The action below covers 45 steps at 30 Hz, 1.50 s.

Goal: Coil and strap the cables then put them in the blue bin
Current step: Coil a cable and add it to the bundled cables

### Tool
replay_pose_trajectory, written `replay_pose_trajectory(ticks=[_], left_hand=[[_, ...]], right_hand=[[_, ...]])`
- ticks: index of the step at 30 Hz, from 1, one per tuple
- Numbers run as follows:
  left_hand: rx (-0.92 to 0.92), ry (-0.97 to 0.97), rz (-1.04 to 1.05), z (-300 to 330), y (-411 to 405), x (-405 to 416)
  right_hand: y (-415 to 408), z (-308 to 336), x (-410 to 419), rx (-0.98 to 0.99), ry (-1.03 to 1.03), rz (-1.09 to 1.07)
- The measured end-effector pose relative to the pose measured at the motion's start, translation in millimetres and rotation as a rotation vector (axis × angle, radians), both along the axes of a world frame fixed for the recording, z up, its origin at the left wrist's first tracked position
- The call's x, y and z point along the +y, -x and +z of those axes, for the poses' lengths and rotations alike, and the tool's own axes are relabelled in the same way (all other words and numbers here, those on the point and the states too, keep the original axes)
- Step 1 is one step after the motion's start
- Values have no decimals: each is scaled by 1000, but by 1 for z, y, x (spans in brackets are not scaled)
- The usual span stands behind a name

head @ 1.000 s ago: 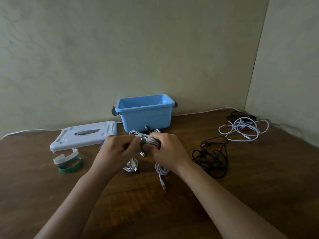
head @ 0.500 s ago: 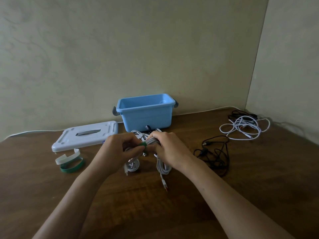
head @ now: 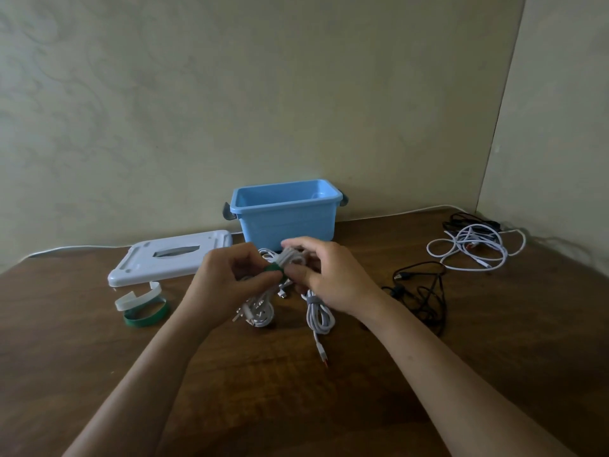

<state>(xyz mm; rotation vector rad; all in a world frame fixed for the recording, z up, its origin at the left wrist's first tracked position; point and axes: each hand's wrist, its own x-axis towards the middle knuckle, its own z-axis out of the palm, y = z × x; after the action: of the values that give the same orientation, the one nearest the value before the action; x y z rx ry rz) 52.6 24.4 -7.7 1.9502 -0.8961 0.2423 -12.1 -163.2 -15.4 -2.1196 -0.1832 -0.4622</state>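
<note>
Both hands hold a coiled white cable just above the table, in front of the blue bin. My left hand pinches a green strap wrapped round the coil. My right hand grips the coil from the right, thumb pressed near the strap. Below the hands lie two more white cable bundles: one at the left, one at the right with a grey strap and its plug end trailing toward me.
The bin's white lid lies to the left, with a white strap and a green strap in front of it. A loose black cable and a tangle of white cable lie to the right, near the wall corner.
The hands rose slightly with the coil. The right hand's fingers loosened and shifted over the coil, and the green strap now shows more plainly between the thumbs.
</note>
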Motion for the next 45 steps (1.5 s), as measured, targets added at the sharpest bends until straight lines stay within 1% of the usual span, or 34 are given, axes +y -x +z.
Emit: replay_pose_trajectory(ticks=[3, 5, 7, 11, 13, 16, 20, 23, 26, 29, 32, 34, 36, 38, 39, 41, 45], left_hand=[[160, 256, 61, 1, 4, -3], [215, 372, 85, -1, 8, -8], [218, 375, 101, -6, 12, -16], [214, 330, 101, -12, 12, -26], [229, 302, 69, -13, 11, -26], [278, 283, -9, -10, 13, -24], [369, 320, -66, -7, 14, -20], [381, 321, -59, -5, 14, -20], [358, 332, -55, -4, 12, -18], [214, 213, 4, -10, 2, -14], [10, -51, -24, -18, -3, -18], [-129, -265, -121, -23, -1, -25], [-187, -448, -251, -31, 5, -34], [-238, -604, -316, -38, 10, -41], [-255, -649, -326, -41, 9, -42], [-269, -679, -326, -43, 7, -40], [-328, -631, -288, -41, 1, -33]], right_hand=[[-3, -1, 3, 40, -252, 40], [-5, -5, 9, 83, -295, 31], [-8, -9, 13, 74, -292, -18], [-9, -10, 9, 60, -376, -86], [-6, -9, 8, 51, -423, -84], [-5, -8, 7, 42, -440, -106], [-6, -8, 4, 73, -551, -48], [-4, -5, 2, 79, -577, 2], [-6, 2, -7, 71, -606, -33], [-13, 12, -25, 104, -588, -154], [-25, 25, -53, 195, -538, -305], [-39, 29, -71, 247, -449, -415], [-54, 28, -85, 272, -358, -500], [-68, 25, -96, 306, -322, -531], [-74, 24, -99, 336, -331, -525], [-82, 19, -101, 407, -328, -516], [-97, 4, -98, 477, -220, -517]])
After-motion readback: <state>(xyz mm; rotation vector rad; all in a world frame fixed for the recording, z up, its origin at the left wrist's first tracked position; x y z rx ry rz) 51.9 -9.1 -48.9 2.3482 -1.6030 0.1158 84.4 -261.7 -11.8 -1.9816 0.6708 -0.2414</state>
